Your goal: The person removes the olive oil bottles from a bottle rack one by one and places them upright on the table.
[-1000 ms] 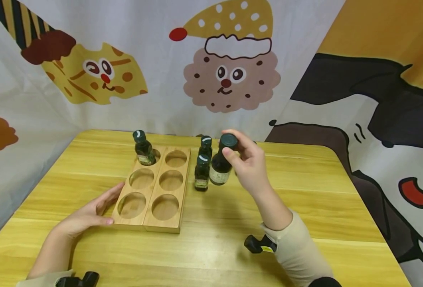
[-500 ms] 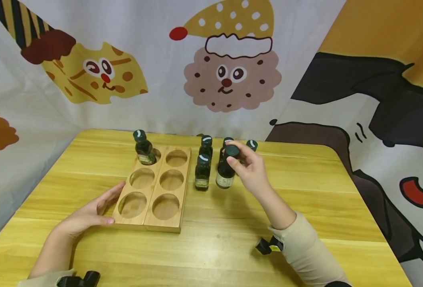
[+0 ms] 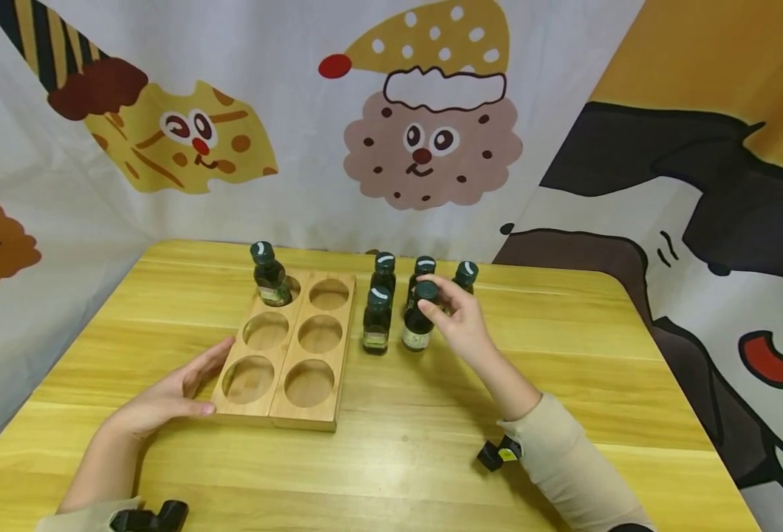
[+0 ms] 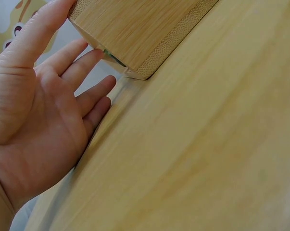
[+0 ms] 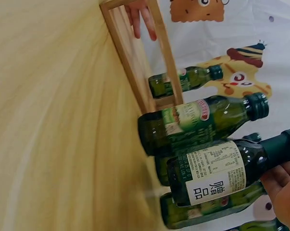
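Note:
My right hand point(image 3: 458, 314) pinches a small dark bottle point(image 5: 214, 173) by its green cap and neck. The bottle stands nearly upright among the others, its pale label facing the right wrist camera. At the left, my left hand point(image 3: 165, 391) touches the near left corner of a wooden holder point(image 3: 305, 423) with round wells. Its fingers lie straight along the side in the left wrist view. One green bottle point(image 3: 271, 281) leans in the holder's far left well. Another green bottle point(image 3: 377, 321) stands to the left of the held one.
Behind the held bottle are a far left bottle point(image 3: 383, 273), a far middle bottle point(image 3: 425, 264) and a far right bottle point(image 3: 466, 275). The wooden table point(image 3: 398, 458) ends at a printed cloth point(image 3: 298, 214) hanging along its back edge.
My right hand has lowered the bottle and moved it slightly right, away from the bottle beside it. The bottles behind now show more. My left hand stays at the holder.

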### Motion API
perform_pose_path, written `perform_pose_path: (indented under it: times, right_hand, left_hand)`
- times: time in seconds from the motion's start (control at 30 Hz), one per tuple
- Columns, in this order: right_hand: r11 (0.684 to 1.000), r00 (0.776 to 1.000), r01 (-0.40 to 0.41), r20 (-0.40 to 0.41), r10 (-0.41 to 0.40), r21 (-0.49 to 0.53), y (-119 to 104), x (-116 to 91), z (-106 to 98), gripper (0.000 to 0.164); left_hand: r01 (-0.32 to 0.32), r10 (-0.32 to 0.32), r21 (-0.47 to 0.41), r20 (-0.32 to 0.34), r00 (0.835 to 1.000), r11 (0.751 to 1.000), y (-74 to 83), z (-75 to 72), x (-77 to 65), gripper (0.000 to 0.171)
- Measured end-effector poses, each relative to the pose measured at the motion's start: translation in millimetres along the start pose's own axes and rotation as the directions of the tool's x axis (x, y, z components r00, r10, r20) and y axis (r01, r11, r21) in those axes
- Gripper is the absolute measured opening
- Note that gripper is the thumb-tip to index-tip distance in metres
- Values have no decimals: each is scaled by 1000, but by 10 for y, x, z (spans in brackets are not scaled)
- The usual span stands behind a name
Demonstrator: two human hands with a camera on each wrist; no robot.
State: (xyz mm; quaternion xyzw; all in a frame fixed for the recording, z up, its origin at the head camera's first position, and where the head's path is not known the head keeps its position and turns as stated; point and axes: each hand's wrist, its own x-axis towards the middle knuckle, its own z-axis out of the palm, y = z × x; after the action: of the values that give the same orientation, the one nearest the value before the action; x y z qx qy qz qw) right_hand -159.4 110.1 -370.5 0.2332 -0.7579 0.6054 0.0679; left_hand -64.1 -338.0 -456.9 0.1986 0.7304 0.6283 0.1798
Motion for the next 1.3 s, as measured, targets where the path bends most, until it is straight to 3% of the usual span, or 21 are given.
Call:
perform_pose_path:
  times: [0.27, 0.9, 1.3]
  right_hand:
    - [997, 997, -74, 3, 74, -28, -77, -35, 11, 34]
    - [999, 999, -47, -2, 47, 11, 18, -97, 29, 33]
    - [999, 1000, -14, -8, 14, -39, 1, -124, 35, 37]
  left_hand:
    - [7, -7, -8, -1, 1000, 1000, -15, -3, -10, 92]
    - [6, -6, -1, -3, 1000, 1000, -19, -4, -15, 91]
    - [6, -6, -1, -18, 1000, 1000, -14, 2, -2, 93]
